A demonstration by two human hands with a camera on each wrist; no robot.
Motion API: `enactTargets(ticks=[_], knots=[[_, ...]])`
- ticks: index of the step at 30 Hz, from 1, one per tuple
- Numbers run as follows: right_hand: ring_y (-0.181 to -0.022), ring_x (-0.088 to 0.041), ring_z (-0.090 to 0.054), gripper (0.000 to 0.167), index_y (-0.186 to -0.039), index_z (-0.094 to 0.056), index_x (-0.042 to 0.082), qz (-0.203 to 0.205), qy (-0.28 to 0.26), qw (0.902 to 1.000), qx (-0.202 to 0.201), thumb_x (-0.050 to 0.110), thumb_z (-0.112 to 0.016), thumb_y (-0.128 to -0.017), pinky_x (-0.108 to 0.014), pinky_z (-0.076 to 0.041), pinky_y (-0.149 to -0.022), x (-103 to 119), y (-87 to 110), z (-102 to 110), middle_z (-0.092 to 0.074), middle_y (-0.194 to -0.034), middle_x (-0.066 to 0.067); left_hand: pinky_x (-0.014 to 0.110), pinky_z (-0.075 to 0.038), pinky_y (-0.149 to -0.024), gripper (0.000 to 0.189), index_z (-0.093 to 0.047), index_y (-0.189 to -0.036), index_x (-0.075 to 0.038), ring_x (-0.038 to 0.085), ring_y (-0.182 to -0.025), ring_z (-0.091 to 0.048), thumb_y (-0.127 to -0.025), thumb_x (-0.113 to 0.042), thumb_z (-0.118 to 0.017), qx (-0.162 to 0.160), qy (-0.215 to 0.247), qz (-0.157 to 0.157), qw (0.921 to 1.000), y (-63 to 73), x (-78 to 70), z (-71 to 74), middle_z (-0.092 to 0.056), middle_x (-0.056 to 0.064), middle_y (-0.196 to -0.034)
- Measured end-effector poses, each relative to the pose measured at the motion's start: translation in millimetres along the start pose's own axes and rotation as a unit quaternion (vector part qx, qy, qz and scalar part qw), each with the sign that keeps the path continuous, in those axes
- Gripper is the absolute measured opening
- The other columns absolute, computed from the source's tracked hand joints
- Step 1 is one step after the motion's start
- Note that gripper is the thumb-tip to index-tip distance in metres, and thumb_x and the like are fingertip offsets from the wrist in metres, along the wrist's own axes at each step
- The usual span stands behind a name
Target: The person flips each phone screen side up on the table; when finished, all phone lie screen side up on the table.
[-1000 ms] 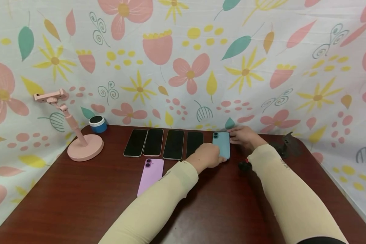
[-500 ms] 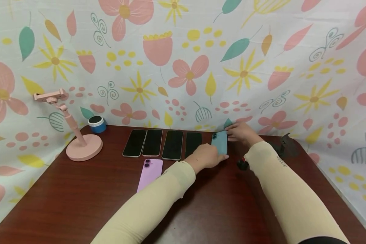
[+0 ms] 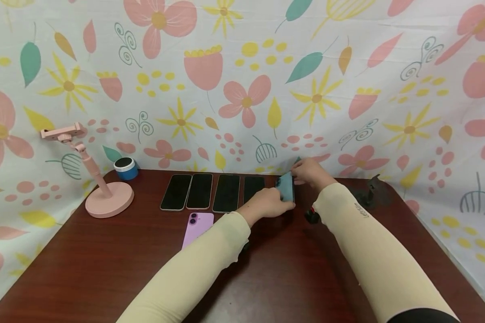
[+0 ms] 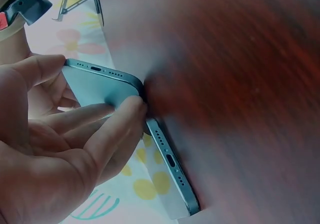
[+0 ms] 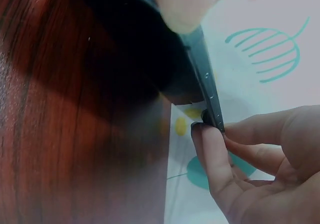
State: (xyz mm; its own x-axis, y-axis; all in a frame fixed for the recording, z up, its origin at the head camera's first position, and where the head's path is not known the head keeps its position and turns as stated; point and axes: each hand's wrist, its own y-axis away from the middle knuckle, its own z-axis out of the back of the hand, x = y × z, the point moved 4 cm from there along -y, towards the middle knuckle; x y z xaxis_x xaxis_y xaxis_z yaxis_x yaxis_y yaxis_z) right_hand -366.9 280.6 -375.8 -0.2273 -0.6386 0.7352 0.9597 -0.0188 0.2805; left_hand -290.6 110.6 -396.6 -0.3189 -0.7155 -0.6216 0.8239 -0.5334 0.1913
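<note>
A light-blue smartphone (image 3: 284,186) stands tilted at the right end of the row of phones, its right edge raised from the table. My left hand (image 3: 264,204) grips its near end; in the left wrist view the thumb is at one corner of the phone (image 4: 97,86) and the fingers lie against its back. With my right hand (image 3: 309,171) I pinch the far end. The right wrist view shows thumb and fingers of that hand (image 5: 255,171) on a corner of the phone (image 5: 209,81), whose dark screen side faces down.
Several dark-screened phones lie in a row, among them a phone (image 3: 226,193) beside the partly covered phone (image 3: 253,186). A purple phone (image 3: 196,226) lies nearer, partly under the left sleeve. A pink phone stand (image 3: 109,202) and blue jar (image 3: 126,169) stand left, a dark stand (image 3: 369,193) right.
The blue phone has gone from lying back-up to tilted, its right edge lifting. Both hands moved slightly left with it, and the view shifted a little.
</note>
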Motion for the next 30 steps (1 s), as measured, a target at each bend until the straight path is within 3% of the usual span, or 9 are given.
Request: enactTargets(ticks=[3,7,10,16,20,26,28,30], knots=[[-0.134,-0.044,-0.062,0.043,-0.146,-0.058,-0.009,-0.002,0.011,0.9999,-0.003,0.010,-0.050,-0.108,-0.040,-0.063,-0.099,6,1.0,-1,-0.051,-0.154,-0.030,0.031,-0.043,-0.068,0.039,-0.060,-0.081,-0.017,0.016,-0.067,-0.052,-0.107,-0.046,-0.056,-0.001,0.007,0.000,1.0000,1.7,0.1,2.3,-0.054,-0.002,-0.072],[-0.132,-0.045,-0.063,0.043,-0.147,-0.057,-0.010,0.000,0.008,1.0000,-0.001,0.010,-0.050,-0.109,-0.041,-0.064,-0.098,13,5.2,-2,-0.050,-0.155,-0.031,0.034,-0.050,-0.082,0.033,-0.069,-0.116,-0.016,0.019,-0.089,-0.065,-0.108,-0.045,-0.055,-0.010,0.017,-0.009,0.9998,4.8,0.0,6.3,-0.072,0.003,-0.099],[-0.133,-0.045,-0.062,0.045,-0.149,-0.054,-0.011,0.002,-0.005,1.0000,0.003,0.011,-0.049,-0.110,-0.043,-0.063,-0.098,17,9.3,-3,-0.048,-0.156,-0.032,0.036,-0.051,-0.088,0.040,-0.066,-0.134,-0.015,0.021,-0.098,-0.067,-0.108,-0.043,-0.055,-0.013,0.026,-0.012,0.9995,6.5,0.6,8.5,-0.074,0.006,-0.110],[-0.131,-0.046,-0.062,0.047,-0.151,-0.050,-0.011,-0.002,-0.031,0.9995,0.011,0.012,-0.050,-0.111,-0.042,-0.064,-0.095,19,13.0,-6,-0.047,-0.157,-0.032,0.036,-0.054,-0.088,0.059,-0.047,-0.162,-0.017,0.020,-0.093,-0.074,-0.109,-0.040,-0.054,-0.005,0.056,-0.006,0.9984,8.4,2.6,9.6,-0.080,0.005,-0.106],[-0.127,-0.045,-0.064,0.048,-0.154,-0.048,-0.011,0.004,-0.039,0.9991,0.014,0.012,-0.048,-0.111,-0.042,-0.065,-0.094,20,13.3,-10,-0.046,-0.155,-0.033,0.035,-0.053,-0.086,0.066,-0.035,-0.168,-0.018,0.022,-0.089,-0.073,-0.108,-0.038,-0.055,0.000,0.085,-0.002,0.9964,10.1,4.5,10.0,-0.079,0.006,-0.102],[-0.135,-0.047,-0.061,0.051,-0.159,-0.042,-0.007,-0.004,-0.055,0.9982,0.025,0.013,-0.045,-0.113,-0.043,-0.064,-0.097,19,11.1,-15,-0.043,-0.159,-0.034,0.029,-0.045,-0.064,0.066,-0.032,-0.170,-0.023,0.017,-0.063,-0.054,-0.108,-0.031,-0.055,-0.003,0.119,-0.010,0.9928,10.1,7.8,9.8,-0.066,0.006,-0.081],[-0.137,-0.049,-0.058,0.052,-0.161,-0.039,-0.006,-0.006,-0.063,0.9975,0.034,0.015,-0.044,-0.113,-0.044,-0.063,-0.098,16,9.7,-17,-0.040,-0.161,-0.033,0.029,-0.045,-0.063,0.066,-0.033,-0.170,-0.023,0.017,-0.065,-0.055,-0.108,-0.030,-0.055,-0.008,0.126,-0.010,0.9919,9.9,9.1,9.5,-0.070,0.009,-0.087],[-0.139,-0.050,-0.057,0.054,-0.164,-0.036,-0.004,-0.005,-0.074,0.9961,0.047,0.018,-0.042,-0.115,-0.046,-0.062,-0.100,13,8.2,-20,-0.037,-0.162,-0.033,0.028,-0.047,-0.065,0.065,-0.034,-0.169,-0.023,0.019,-0.072,-0.063,-0.108,-0.029,-0.056,-0.015,0.129,-0.013,0.9915,9.8,10.2,9.2,-0.076,0.011,-0.105]])
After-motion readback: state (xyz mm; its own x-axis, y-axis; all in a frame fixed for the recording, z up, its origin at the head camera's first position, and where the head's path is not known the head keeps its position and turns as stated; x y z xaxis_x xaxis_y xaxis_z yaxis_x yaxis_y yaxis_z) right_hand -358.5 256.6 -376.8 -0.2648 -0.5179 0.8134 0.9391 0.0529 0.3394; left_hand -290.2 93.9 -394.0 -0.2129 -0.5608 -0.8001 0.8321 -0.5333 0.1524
